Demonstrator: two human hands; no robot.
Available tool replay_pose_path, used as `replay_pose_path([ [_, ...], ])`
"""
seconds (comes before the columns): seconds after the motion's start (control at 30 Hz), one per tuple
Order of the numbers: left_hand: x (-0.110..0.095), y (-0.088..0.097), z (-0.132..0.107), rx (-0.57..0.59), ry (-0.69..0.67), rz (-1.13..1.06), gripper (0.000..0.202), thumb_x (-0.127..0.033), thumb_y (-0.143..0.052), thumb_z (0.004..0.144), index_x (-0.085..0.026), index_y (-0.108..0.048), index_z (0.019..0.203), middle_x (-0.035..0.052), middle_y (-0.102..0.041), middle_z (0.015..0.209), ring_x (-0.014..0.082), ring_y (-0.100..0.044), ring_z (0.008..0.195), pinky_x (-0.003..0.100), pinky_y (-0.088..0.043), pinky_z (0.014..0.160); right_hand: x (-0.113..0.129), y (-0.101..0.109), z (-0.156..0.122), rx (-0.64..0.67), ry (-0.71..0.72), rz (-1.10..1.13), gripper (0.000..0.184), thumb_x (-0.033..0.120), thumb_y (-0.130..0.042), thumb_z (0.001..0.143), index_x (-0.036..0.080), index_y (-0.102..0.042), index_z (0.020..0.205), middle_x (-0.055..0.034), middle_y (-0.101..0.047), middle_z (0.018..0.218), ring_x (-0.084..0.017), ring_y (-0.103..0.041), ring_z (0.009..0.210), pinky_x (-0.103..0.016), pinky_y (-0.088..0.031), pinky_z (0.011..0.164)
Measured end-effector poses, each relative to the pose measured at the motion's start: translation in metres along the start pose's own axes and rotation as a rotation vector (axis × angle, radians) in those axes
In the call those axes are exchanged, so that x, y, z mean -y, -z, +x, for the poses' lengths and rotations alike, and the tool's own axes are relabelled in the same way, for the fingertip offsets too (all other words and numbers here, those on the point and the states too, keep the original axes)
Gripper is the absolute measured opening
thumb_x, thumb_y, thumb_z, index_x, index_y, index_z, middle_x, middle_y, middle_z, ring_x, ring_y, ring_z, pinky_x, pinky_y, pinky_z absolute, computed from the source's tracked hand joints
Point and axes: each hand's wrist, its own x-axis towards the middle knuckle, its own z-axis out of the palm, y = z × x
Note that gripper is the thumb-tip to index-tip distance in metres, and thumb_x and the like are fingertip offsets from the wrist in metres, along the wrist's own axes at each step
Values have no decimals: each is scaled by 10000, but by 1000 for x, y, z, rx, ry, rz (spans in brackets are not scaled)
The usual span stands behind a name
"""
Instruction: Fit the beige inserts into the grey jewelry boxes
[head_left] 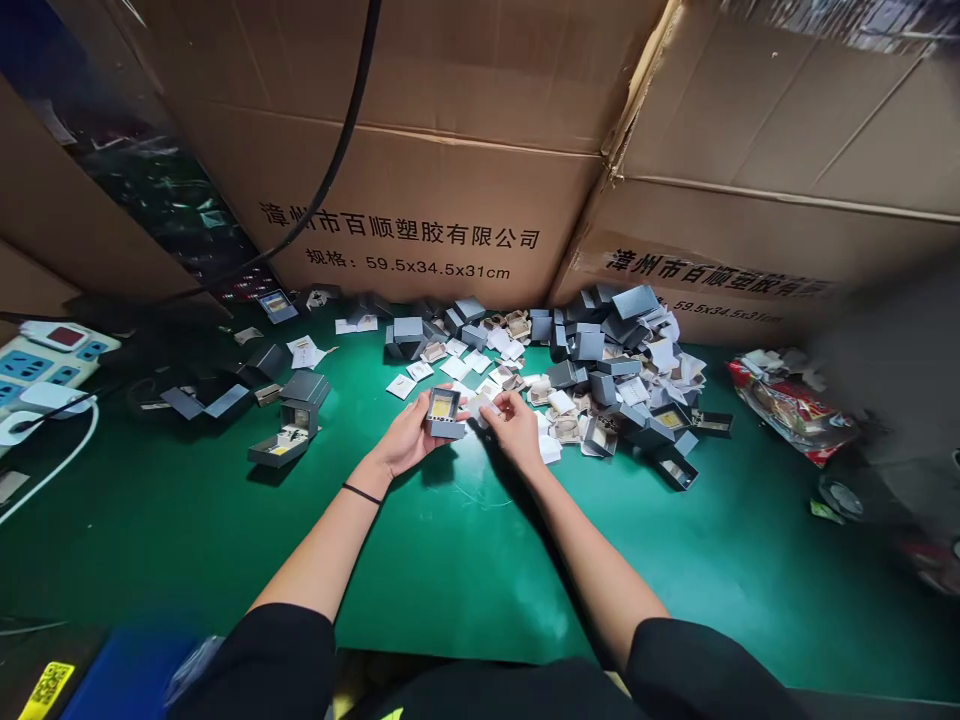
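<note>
My left hand (406,436) is wrapped around a small dark grey box (445,414) whose yellow inside faces up. Just to its right, my right hand (514,428) has its fingers pinched at a small white card (478,408), partly hidden by the fingertips. Several white cards (400,386) and beige inserts lie on the green table (420,570) beyond my hands. To the left stands an opened grey box (303,400) with its lid part folded out and something white and yellow inside.
A large heap of grey boxes (589,343), papers and inserts lies at the right. Big cardboard cartons (420,190) wall the back. A power strip (45,365) with cables sits at the left. A red plastic packet (795,410) lies far right. A black cable (337,165) hangs in front.
</note>
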Motion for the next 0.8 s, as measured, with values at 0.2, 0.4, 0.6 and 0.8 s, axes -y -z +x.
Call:
replay_pose_path([
  [0.2,5,-3,1,8,65,52,421,-436,-496,936,-212,-512,1292,108,-686,1077,199,-707,846,296,-571,668,-1,-11,-6,41,-93,256,289,451,-667,707,190,-569,785,2,-572,713,-115,-523,557,-264,-483,521],
  [0.4,12,2,7,9,25,13,389,-411,-527,926,-222,-552,1265,84,-675,1100,185,-681,880,319,-575,748,10,-13,-15,96,97,181,228,365,-596,793,193,-670,923,-64,-631,972,-161,-630,777,-312,-568,680],
  [0.6,10,3,5,12,11,69,435,-431,-566,899,-255,-545,1296,82,-645,1169,194,-658,904,343,-572,750,16,-6,-18,84,313,-133,164,306,-564,840,201,-665,916,-38,-661,812,-160,-572,709,-305,-503,683],
  [0.8,8,3,2,17,11,172,481,-471,-607,859,-284,-555,1299,57,-659,1069,170,-635,806,285,-549,668,14,-11,-22,287,414,-300,121,275,-558,865,224,-649,804,-23,-671,803,-168,-578,766,-294,-484,726],
])
